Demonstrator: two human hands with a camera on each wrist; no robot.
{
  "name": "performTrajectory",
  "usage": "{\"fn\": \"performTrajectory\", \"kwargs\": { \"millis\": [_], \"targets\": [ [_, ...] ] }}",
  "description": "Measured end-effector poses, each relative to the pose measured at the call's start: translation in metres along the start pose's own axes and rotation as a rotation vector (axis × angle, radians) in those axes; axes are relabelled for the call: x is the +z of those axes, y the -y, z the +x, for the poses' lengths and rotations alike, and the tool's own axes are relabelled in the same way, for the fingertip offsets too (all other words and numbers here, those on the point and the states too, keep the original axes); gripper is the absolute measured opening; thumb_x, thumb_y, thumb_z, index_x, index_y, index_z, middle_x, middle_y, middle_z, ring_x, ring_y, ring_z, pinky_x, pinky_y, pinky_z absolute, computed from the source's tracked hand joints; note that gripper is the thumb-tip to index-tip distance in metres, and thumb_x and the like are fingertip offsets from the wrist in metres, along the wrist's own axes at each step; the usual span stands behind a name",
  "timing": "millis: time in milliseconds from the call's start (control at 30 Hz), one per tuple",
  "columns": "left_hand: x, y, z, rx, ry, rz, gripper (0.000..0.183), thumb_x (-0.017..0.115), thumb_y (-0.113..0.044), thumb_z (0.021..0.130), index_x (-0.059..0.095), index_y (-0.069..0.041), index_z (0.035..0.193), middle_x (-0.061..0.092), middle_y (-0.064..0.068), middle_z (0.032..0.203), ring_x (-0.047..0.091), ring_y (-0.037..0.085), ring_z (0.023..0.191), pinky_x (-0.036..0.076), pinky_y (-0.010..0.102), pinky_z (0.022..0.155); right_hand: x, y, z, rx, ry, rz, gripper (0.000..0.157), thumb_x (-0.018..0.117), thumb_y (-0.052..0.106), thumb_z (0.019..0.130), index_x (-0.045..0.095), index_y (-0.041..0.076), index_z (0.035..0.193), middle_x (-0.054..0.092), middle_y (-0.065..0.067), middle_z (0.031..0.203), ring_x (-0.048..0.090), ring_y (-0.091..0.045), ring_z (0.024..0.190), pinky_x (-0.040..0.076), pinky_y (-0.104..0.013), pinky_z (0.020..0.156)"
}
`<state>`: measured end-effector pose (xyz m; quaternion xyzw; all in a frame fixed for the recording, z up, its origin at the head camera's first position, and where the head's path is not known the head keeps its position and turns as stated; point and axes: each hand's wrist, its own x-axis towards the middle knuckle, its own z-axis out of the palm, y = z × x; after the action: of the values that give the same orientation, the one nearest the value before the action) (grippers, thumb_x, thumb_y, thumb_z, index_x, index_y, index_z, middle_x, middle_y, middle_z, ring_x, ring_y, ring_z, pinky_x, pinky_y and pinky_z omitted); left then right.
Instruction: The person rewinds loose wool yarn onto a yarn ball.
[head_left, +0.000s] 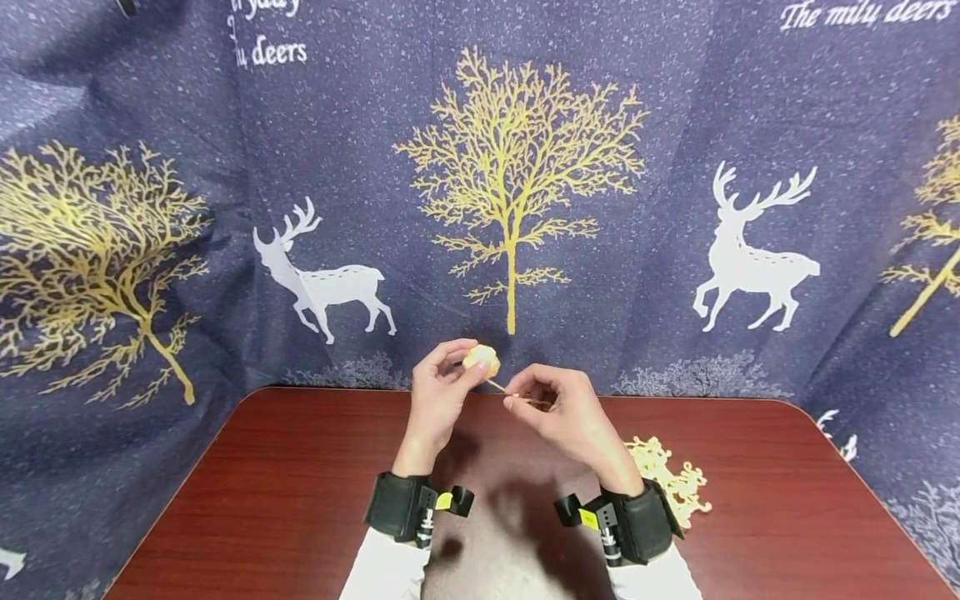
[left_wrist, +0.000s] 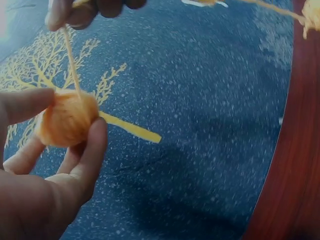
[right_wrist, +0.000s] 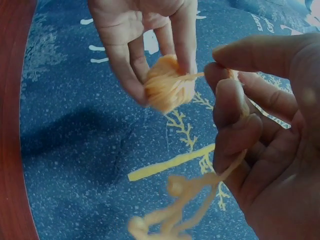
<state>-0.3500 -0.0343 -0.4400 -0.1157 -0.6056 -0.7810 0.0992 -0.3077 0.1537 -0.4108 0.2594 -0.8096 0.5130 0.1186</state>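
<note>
White deer [head_left: 330,287] on the dark blue backdrop [head_left: 675,100] is showing at 9 o'clock in head view. Black strap [head_left: 393,506] is wrapping the left wrist at 7. Left hand [head_left: 435,408] is sitting between 6 and 7, thumb and fingers pinching the yarn ball [head_left: 482,360]. Ball is at 6, up off the table [head_left: 262,475], showing just over its far edge. Yarn strand [head_left: 495,385] is running from the ball toward 4, into the right hand [head_left: 566,417] at 5, thumb and fingertips clamping it. Hands are near each other, not touching. Right wrist view is showing looped yarn [right_wrist: 175,187] dangling below that hand, blurred. Loose yarn pile [head_left: 686,483] is lying on the table between 4 and 5, beside the right wrist. Second deer [head_left: 750,258] is showing at 3.
</note>
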Motion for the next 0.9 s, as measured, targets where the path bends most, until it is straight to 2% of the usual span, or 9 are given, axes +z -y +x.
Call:
{"fn": "performTrajectory", "kwargs": {
  "millis": [100,233,300,367,533,633,700,800,900],
  "targets": [
    [-0.003,0.0,-0.001,-0.013,0.1,0.163,0.039,0.078,0.002,0.085,0.067,0.002,0.122,0.066,0.017,0.112,0.068,0.02,0.095,0.058,0.026,0.079,-0.001,0.0,0.0,-0.006,-0.051,0.034,0.01,0.077,0.003,0.088,0.073,0.011,0.094,0.07,0.002,0.082,0.061,-0.012,0.064,0.052,-0.024,0.054],
    [-0.008,0.0,-0.004,-0.055,0.362,0.241,0.038,0.079,0.0,0.084,0.068,0.005,0.119,0.071,0.018,0.108,0.07,0.021,0.092,0.06,0.029,0.079,-0.005,-0.003,0.0,0.002,-0.146,0.105,0.01,0.078,0.004,0.087,0.074,0.005,0.096,0.068,-0.004,0.075,0.055,-0.011,0.059,0.045,-0.022,0.05],
    [-0.011,-0.001,-0.005,-0.07,0.495,0.242,0.037,0.077,0.0,0.085,0.068,0.007,0.119,0.072,0.017,0.105,0.07,0.02,0.09,0.06,0.031,0.08,-0.007,-0.005,0.0,0.006,-0.19,0.13,0.009,0.078,0.004,0.087,0.074,0.004,0.095,0.064,-0.005,0.07,0.052,-0.01,0.056,0.042,-0.021,0.048],
    [-0.014,-0.001,-0.006,-0.076,0.6,0.232,0.035,0.076,-0.001,0.086,0.068,0.007,0.12,0.072,0.015,0.103,0.07,0.018,0.089,0.06,0.032,0.081,-0.009,-0.007,0.0,0.01,-0.227,0.136,0.009,0.078,0.006,0.088,0.074,0.004,0.095,0.061,-0.005,0.065,0.047,-0.009,0.052,0.037,-0.021,0.045],
    [-0.016,-0.002,-0.007,-0.025,0.759,0.149,0.034,0.074,0.002,0.088,0.067,0.006,0.12,0.074,0.011,0.104,0.069,0.016,0.092,0.058,0.03,0.082,-0.011,-0.014,0.002,0.026,-0.286,0.148,0.009,0.078,0.01,0.089,0.075,0.005,0.096,0.059,-0.005,0.063,0.047,-0.011,0.052,0.037,-0.022,0.046],
    [-0.015,-0.005,-0.008,0.018,0.781,0.044,0.035,0.072,0.001,0.087,0.064,0.009,0.121,0.074,0.009,0.104,0.069,0.016,0.094,0.058,0.029,0.082,-0.01,-0.017,0.003,0.032,-0.273,0.147,0.008,0.078,0.01,0.089,0.075,0.007,0.096,0.062,-0.006,0.066,0.051,-0.011,0.054,0.04,-0.022,0.048],
    [-0.013,-0.007,-0.009,0.04,0.753,-0.061,0.035,0.072,0.001,0.087,0.063,0.011,0.12,0.073,0.009,0.104,0.069,0.017,0.095,0.059,0.03,0.083,-0.009,-0.019,0.003,0.034,-0.237,0.135,0.007,0.078,0.01,0.089,0.075,0.007,0.095,0.063,-0.006,0.068,0.052,-0.011,0.056,0.042,-0.022,0.049],
    [-0.009,-0.008,-0.009,0.058,0.634,-0.223,0.03,0.069,0.003,0.087,0.066,0.004,0.117,0.072,0.008,0.106,0.068,0.018,0.098,0.059,0.031,0.085,-0.008,-0.021,0.004,0.035,-0.159,0.093,0.006,0.078,0.008,0.089,0.075,0.007,0.093,0.065,-0.005,0.071,0.055,-0.012,0.058,0.044,-0.022,0.051],
    [-0.003,-0.008,-0.008,0.051,0.462,-0.353,0.029,0.064,0.007,0.088,0.068,-0.004,0.114,0.071,0.008,0.108,0.067,0.017,0.099,0.059,0.03,0.087,-0.006,-0.02,0.004,0.045,-0.096,0.05,0.005,0.077,0.007,0.088,0.074,0.007,0.092,0.067,-0.003,0.075,0.056,-0.013,0.061,0.046,-0.023,0.052]
  ]
}}
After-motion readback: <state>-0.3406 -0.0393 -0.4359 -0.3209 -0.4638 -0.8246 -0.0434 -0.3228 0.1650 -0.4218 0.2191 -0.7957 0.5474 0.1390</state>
